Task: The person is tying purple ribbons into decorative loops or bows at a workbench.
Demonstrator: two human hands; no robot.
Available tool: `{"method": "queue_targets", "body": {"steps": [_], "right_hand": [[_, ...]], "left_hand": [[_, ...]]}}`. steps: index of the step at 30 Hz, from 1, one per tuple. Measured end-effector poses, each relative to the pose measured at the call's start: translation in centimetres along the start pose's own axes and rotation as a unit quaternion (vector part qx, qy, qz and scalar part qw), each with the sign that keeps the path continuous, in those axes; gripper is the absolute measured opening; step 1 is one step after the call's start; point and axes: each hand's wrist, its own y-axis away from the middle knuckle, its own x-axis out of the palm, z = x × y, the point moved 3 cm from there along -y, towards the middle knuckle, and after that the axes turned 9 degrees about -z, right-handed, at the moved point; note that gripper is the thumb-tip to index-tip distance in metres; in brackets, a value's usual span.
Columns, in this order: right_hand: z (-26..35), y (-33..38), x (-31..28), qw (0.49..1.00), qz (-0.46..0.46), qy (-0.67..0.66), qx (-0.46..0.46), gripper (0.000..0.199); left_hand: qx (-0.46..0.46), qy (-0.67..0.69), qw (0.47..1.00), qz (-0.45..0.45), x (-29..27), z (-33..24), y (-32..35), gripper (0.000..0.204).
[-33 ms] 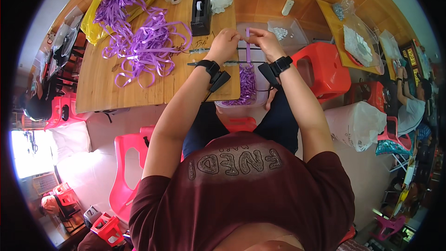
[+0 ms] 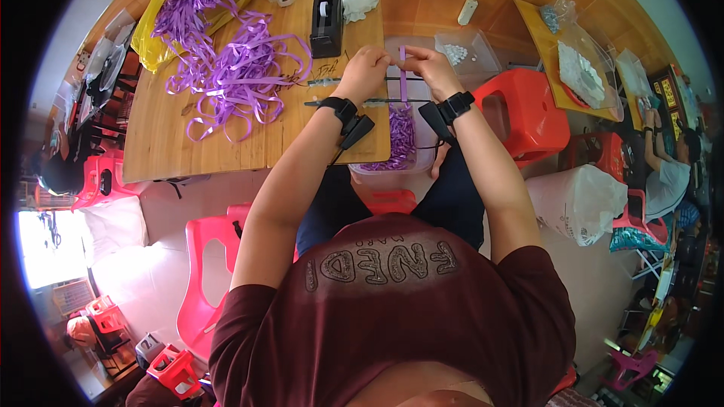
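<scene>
Past the table's right edge, a narrow purple ribbon [image 2: 403,90] hangs upright across two thin dark rods [image 2: 411,100]. My right hand [image 2: 431,74] pinches the ribbon near its upper end. Close beside it on the left, my left hand [image 2: 365,73] has its fingers closed; what they hold, if anything, is hidden. The rods reach leftward over the tabletop under my left wrist. Below the ribbon stands a clear plastic bin [image 2: 424,160] with many short purple ribbon pieces [image 2: 400,139] in it. A heap of long purple ribbons [image 2: 241,68] lies left on the table.
A yellow plastic bag [image 2: 147,38] of ribbon and a black tape dispenser [image 2: 326,26] sit on the wooden table [image 2: 158,136]. Right of my hands are a clear tray [image 2: 483,53] with white pieces and a red stool [image 2: 528,113]. Another person [image 2: 667,181] sits far right.
</scene>
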Motion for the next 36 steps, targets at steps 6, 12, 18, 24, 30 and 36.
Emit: {"method": "queue_targets", "body": {"steps": [6,12,18,24,30,36], "right_hand": [[-1.6,-0.4,-0.3,0.999,-0.023,0.016,0.044,0.043],[-2.5,-0.2,-0.6,0.991,-0.005,0.033,0.130,0.036],[-6.6,0.8,-3.2,0.962,0.074,-0.149,0.216,0.043],[-7.5,4.3,-0.9,0.966,0.100,-0.200,0.128,0.044],[-7.9,6.5,0.3,0.986,0.116,-0.102,0.064,0.026],[-8.2,8.2,0.9,0.986,0.050,-0.118,0.111,0.024]], "left_hand": [[0.000,0.005,1.000,0.020,-0.2,-1.0,0.0,0.021],[0.150,-0.066,0.981,0.102,-0.1,-1.5,0.5,0.019],[0.139,-0.140,0.972,0.128,1.2,-1.4,0.3,0.021],[0.129,-0.154,0.971,0.129,0.9,-1.3,0.4,0.022],[0.133,-0.162,0.970,0.126,1.1,-1.2,0.4,0.021],[0.133,-0.134,0.973,0.132,1.0,-1.2,0.5,0.020]]}}
